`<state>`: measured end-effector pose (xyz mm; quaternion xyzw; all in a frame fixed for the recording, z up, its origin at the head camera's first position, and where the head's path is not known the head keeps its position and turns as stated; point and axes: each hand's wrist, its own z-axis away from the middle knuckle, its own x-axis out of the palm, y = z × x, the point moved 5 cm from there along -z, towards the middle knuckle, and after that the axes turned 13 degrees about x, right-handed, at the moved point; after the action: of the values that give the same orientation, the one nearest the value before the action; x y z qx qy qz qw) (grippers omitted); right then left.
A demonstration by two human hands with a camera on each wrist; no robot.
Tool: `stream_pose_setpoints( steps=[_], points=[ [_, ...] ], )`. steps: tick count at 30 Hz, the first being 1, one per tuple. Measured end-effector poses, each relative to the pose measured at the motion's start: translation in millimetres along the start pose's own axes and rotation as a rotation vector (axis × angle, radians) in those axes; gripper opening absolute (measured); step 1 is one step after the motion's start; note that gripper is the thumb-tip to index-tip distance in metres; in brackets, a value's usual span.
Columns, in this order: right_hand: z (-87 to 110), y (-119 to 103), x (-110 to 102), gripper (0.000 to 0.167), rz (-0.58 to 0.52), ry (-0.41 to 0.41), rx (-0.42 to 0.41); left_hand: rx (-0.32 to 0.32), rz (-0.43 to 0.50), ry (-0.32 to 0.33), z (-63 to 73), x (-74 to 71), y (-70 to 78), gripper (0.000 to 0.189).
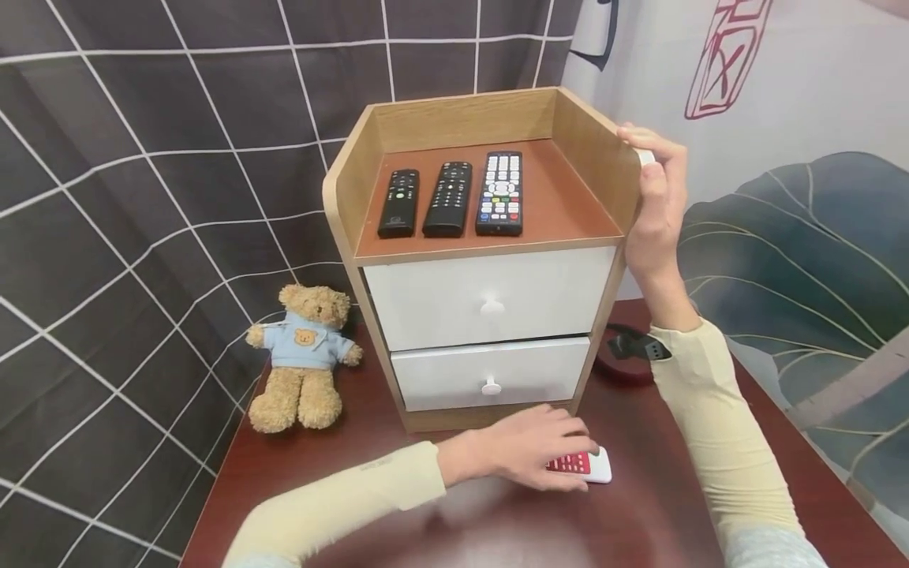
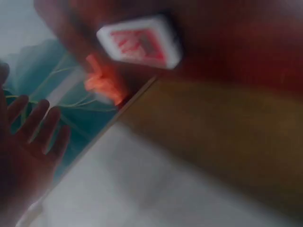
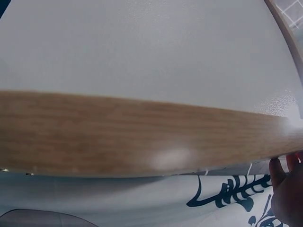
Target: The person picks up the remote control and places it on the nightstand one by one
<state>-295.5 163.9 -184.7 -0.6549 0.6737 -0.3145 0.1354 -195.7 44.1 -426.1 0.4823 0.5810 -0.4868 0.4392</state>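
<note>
My left hand [image 1: 533, 450] hovers low over a white remote control with a red keypad [image 1: 581, 465] on the table, partly covering it. Its fingers are loosely extended; whether they touch the remote cannot be told. The blurred left wrist view shows that hand [image 2: 28, 142] with fingers apart, and the remote [image 2: 142, 40] beyond. My right hand [image 1: 659, 197] grips the right side panel of a small wooden cabinet [image 1: 490, 308] with two white drawers. In the right wrist view the right fingers [image 3: 279, 172] are at the panel's edge. A small white patch by the hand is unclear.
Three remotes lie on the cabinet's top: a small black one [image 1: 400, 203], a longer black one [image 1: 447, 199] and one with white buttons [image 1: 500, 193]. A teddy bear [image 1: 304, 356] in a blue top leans left of the cabinet. A dark round object [image 1: 618, 359] stands right of it.
</note>
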Motion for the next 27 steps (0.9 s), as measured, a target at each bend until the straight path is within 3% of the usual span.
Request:
stream_pose_setpoints(
  steps=[5,12,17,23,27],
  points=[
    [-1.5,-2,-1,0.031,0.000,0.007,0.002,-0.104,0.064,-0.060,2.5,42.8,-7.6,0.057],
    [1.5,0,-2,0.033,0.018,-0.003,-0.009,-0.166,0.120,-0.143,7.8,75.4,-13.1,0.065],
    [4.7,2,-2,0.033,0.015,-0.019,-0.006,-0.163,0.127,-0.176,11.6,89.8,-8.3,0.067],
    [2.2,-2,-2,0.034,0.023,-0.010,-0.020,-0.164,0.061,-0.162,3.6,98.8,-8.6,0.065],
    [2.3,-4,-1,0.034,0.027,-0.007,-0.027,-0.190,0.050,-0.192,-3.6,106.9,-9.6,0.067]
  ],
)
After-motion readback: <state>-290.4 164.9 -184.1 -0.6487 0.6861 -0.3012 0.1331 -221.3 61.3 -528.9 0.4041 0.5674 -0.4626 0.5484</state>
